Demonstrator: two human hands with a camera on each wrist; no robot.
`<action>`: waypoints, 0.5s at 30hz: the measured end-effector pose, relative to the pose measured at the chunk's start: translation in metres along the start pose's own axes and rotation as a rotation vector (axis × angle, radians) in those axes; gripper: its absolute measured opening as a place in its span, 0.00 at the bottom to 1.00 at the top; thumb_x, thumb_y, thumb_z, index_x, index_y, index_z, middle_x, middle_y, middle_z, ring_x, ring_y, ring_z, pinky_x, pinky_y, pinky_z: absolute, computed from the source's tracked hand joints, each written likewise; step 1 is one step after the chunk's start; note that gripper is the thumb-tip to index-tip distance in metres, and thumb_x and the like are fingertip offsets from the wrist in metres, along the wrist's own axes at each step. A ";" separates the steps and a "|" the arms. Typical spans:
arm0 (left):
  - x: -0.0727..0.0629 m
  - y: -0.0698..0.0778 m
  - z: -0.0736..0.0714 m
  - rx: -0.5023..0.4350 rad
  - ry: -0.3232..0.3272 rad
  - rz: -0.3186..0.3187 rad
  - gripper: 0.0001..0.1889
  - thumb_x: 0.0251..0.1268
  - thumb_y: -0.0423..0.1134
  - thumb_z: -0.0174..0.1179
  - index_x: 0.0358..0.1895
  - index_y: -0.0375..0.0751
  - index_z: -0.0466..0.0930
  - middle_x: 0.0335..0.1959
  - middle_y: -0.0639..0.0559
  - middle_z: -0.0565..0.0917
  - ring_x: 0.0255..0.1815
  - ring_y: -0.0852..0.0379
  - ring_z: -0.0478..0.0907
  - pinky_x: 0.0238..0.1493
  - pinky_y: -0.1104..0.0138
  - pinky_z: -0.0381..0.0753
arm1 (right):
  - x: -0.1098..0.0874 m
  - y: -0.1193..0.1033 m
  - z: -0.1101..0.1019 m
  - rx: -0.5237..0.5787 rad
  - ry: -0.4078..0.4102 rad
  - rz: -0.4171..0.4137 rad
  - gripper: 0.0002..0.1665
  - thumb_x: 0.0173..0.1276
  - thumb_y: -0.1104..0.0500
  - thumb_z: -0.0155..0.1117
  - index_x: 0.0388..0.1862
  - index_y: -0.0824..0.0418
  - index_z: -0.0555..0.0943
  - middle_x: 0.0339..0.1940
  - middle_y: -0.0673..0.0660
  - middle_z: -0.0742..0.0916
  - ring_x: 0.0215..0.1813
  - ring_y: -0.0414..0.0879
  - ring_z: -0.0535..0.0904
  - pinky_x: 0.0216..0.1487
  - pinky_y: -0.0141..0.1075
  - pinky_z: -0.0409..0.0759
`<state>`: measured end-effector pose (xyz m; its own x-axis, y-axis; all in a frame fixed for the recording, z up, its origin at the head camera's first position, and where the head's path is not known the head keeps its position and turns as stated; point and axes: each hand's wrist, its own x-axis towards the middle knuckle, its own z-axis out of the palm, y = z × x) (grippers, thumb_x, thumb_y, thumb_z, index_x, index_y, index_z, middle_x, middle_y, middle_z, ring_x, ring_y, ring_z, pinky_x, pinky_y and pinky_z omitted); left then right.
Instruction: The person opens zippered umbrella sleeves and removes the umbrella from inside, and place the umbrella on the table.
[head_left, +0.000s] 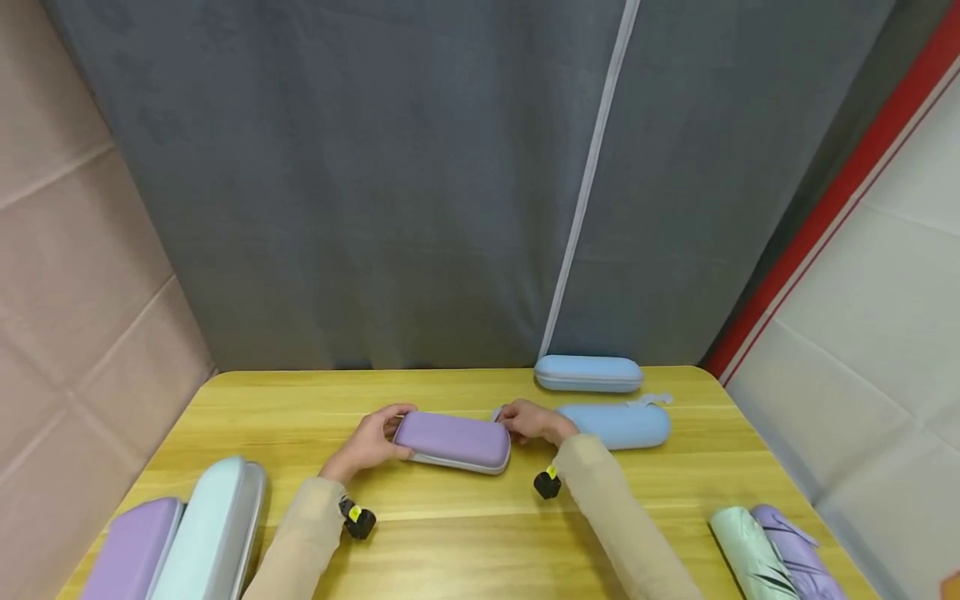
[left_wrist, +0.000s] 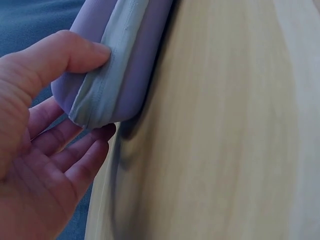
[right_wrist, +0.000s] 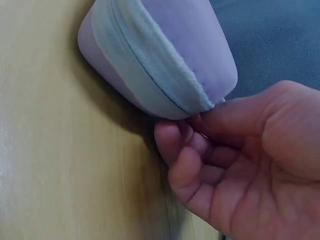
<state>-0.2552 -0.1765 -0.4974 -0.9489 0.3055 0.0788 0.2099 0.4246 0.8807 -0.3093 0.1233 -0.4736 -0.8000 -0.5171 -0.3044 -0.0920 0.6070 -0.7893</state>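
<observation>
A purple hard-shell zip case (head_left: 453, 439) with a pale grey zipper band lies on the wooden table between the two hands. At its left end, the left hand (head_left: 373, 440) grips it: the thumb (left_wrist: 82, 52) presses on the zipper band (left_wrist: 112, 65) while the other fingers spread behind and under the end. The right hand (head_left: 529, 419) pinches at the right end with thumb and curled index finger, right at the zipper band (right_wrist: 145, 60). A small pale tab (head_left: 497, 414) shows beside those fingertips; what lies between them is hidden.
Two light blue cases (head_left: 588, 373) (head_left: 622, 425) lie at the back right, the nearer with a pale strap (head_left: 651, 400). A mint case (head_left: 206, 525) and another purple case (head_left: 133, 550) stand front left. Folded mint (head_left: 752, 554) and purple (head_left: 797, 550) umbrellas lie front right. A grey curtain (head_left: 375, 183) hangs behind.
</observation>
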 end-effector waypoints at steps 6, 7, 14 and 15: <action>-0.001 0.002 -0.001 0.023 0.007 0.008 0.35 0.41 0.23 0.70 0.59 0.29 0.70 0.56 0.32 0.74 0.57 0.36 0.71 0.56 0.52 0.71 | -0.001 -0.001 0.002 -0.077 0.073 -0.049 0.11 0.68 0.71 0.50 0.30 0.67 0.79 0.22 0.52 0.76 0.24 0.43 0.69 0.23 0.29 0.68; -0.001 0.002 -0.001 0.019 0.009 0.003 0.35 0.41 0.24 0.71 0.59 0.29 0.70 0.56 0.33 0.74 0.57 0.37 0.71 0.57 0.52 0.71 | -0.001 -0.001 0.003 -0.128 0.096 -0.073 0.10 0.67 0.71 0.51 0.30 0.67 0.80 0.22 0.51 0.77 0.24 0.42 0.69 0.24 0.29 0.68; 0.000 0.004 0.001 0.024 0.009 0.009 0.34 0.40 0.25 0.72 0.57 0.31 0.72 0.54 0.36 0.76 0.55 0.40 0.73 0.57 0.53 0.72 | -0.012 -0.003 0.006 -0.529 0.254 -0.294 0.09 0.64 0.71 0.56 0.25 0.64 0.76 0.21 0.52 0.76 0.25 0.42 0.68 0.29 0.31 0.68; 0.000 0.004 0.002 0.027 0.010 0.013 0.33 0.39 0.25 0.72 0.56 0.32 0.72 0.53 0.37 0.76 0.55 0.40 0.73 0.57 0.53 0.72 | -0.014 -0.003 0.007 -0.567 0.269 -0.309 0.10 0.64 0.70 0.56 0.23 0.63 0.75 0.20 0.51 0.75 0.24 0.41 0.67 0.28 0.31 0.67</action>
<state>-0.2543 -0.1734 -0.4950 -0.9483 0.3029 0.0948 0.2282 0.4432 0.8669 -0.2940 0.1245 -0.4711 -0.7993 -0.5943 0.0896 -0.5760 0.7150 -0.3962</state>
